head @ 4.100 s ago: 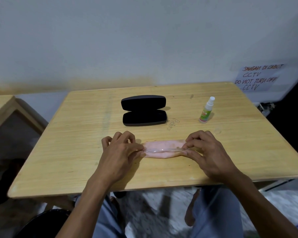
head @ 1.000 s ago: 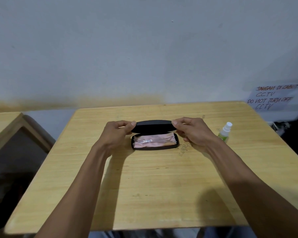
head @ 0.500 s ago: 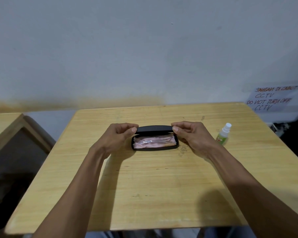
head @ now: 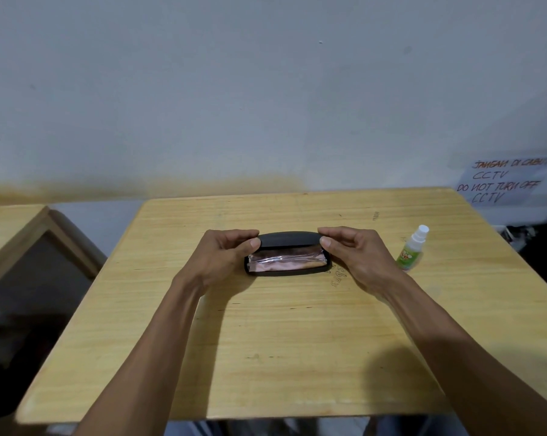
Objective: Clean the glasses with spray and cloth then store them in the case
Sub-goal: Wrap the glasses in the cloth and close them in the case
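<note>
A black glasses case (head: 289,240) lies in the middle of the wooden table (head: 266,357), its lid tipped partway down over the base. Inside shows the pink cloth (head: 284,266) wrapped round the clear glasses (head: 286,259). My left hand (head: 222,259) pinches the lid's left end between thumb and fingers. At the lid's right end my right hand (head: 357,258) does the same. A small spray bottle (head: 412,251) with a white cap and green label stands to the right of my right hand.
A white wall rises right behind the table. A paper sign (head: 505,182) with handwriting hangs at the right. Another wooden table (head: 17,234) stands to the left, with a gap between.
The cloth-wrapped glasses went from the table's front into the case. Over the last second both hands have brought the lid lower over the base.
</note>
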`<state>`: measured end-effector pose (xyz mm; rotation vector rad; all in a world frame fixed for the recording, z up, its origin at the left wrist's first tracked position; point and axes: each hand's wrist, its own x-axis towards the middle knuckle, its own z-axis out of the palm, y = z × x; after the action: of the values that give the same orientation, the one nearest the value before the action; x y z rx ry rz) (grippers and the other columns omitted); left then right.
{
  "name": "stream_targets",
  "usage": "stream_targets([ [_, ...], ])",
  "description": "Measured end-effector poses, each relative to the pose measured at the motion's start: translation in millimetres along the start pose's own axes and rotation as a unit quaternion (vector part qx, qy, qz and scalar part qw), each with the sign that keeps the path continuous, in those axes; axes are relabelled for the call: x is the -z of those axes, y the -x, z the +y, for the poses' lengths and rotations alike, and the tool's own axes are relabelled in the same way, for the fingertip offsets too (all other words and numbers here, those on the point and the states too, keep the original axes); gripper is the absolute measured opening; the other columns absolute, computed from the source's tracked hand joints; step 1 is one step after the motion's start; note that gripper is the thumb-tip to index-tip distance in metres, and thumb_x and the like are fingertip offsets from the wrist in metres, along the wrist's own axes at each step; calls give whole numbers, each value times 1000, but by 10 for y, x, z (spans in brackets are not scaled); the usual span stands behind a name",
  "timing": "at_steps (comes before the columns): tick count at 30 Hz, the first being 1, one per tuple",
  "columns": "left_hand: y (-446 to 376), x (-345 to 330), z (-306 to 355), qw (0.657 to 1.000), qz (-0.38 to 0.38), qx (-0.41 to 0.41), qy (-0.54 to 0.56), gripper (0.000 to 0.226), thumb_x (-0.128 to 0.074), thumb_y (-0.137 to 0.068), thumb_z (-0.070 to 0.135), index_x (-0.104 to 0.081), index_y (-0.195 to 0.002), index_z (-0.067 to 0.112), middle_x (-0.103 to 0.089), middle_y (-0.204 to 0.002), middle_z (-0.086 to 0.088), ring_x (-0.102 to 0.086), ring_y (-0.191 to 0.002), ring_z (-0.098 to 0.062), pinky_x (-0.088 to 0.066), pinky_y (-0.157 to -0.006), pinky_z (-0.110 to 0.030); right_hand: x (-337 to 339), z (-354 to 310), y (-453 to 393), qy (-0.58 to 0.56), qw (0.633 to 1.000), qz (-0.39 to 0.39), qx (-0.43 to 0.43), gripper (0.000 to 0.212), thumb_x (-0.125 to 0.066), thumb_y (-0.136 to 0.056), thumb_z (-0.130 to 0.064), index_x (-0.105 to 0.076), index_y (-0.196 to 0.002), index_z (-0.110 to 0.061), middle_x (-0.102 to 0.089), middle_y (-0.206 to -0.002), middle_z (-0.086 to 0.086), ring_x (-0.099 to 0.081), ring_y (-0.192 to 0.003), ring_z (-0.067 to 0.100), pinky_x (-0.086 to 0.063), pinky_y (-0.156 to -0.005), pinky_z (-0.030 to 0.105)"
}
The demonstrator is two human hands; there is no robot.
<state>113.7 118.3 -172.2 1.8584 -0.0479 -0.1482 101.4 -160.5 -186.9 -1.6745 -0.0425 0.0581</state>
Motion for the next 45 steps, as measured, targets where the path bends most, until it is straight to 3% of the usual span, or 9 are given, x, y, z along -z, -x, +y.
stream_targets([
  [5,39,-3,-24,1000,6,-8,-8,33,-75,-85,27,-74,-117,18,-78,-109,4,-69,-108,-11,-53,-101,-34,-2,38,51,16,1000,-1,16,29,-72,-91,-17,-72,-120,-17,-77,-109,-4,-72,-104,5,-56,-97,28],
  [11,135,-44,-43,999,3,-23,-29,36,-71,-88,25,-70,-124,19,-72,-114,7,-63,-107,-3,-48,-83,-15,17,80,96,68,997,-9,35,33,-70,-92,-19,-69,-125,-18,-71,-117,-13,-64,-104,-14,-53,-87,10],
  [22,226,-86,-96,998,10,-48,-51,38,-73,-87,19,-69,-125,22,-68,-122,7,-57,-107,8,-45,-73,1,44,134,165,64,997,-24,39,36,-75,-88,-17,-70,-124,-22,-72,-119,-12,-68,-110,1,-55,-97,23],
  [30,298,-83,-164,993,13,-58,-103,45,-78,-83,22,-68,-126,31,-67,-125,11,-57,-123,-8,-45,-109,-29,47,219,191,107,991,-45,63,42,-76,-86,-8,-68,-126,-20,-62,-138,-4,-55,-123,-4,-47,-98,12],
  [32,344,-113,-143,992,22,-70,-104,46,-79,-83,20,-68,-127,25,-67,-122,12,-58,-120,-3,-46,-106,-22,54,235,198,130,988,-42,70,43,-77,-86,-12,-68,-126,-22,-61,-140,-5,-55,-127,-1,-48,-106,22],
  [35,404,-159,-113,984,52,-81,-150,48,-80,-75,36,-70,-122,29,-68,-100,38,-53,-118,9,-33,-118,-44,35,249,216,160,983,-33,80,49,-83,-80,-19,-68,-126,-25,-61,-140,-8,-56,-127,1,-46,-108,22],
  [38,432,-196,-138,981,53,-105,-157,45,-82,-73,28,-66,-113,40,-54,-81,60,-47,-102,33,-20,-119,-54,2,272,217,180,979,-18,89,57,-88,-72,-24,-68,-126,-26,-60,-140,-11,-58,-124,1,-45,-104,15],
  [42,405,-209,-183,967,77,-141,-198,46,-83,-75,33,-68,-119,35,-56,-103,41,-28,-106,41,-6,-119,-48,-29,302,208,195,976,3,96,57,-88,-71,-23,-69,-125,-25,-61,-138,-10,-61,-120,2,-47,-103,18],
  [45,405,-217,-175,959,92,-156,-217,64,-71,-64,59,-67,-123,35,-55,-110,33,-30,-111,31,-3,-109,-31,-43,312,208,210,971,10,113,55,-87,-72,-23,-70,-124,-24,-63,-136,-6,-62,-119,4,-49,-105,23],
])
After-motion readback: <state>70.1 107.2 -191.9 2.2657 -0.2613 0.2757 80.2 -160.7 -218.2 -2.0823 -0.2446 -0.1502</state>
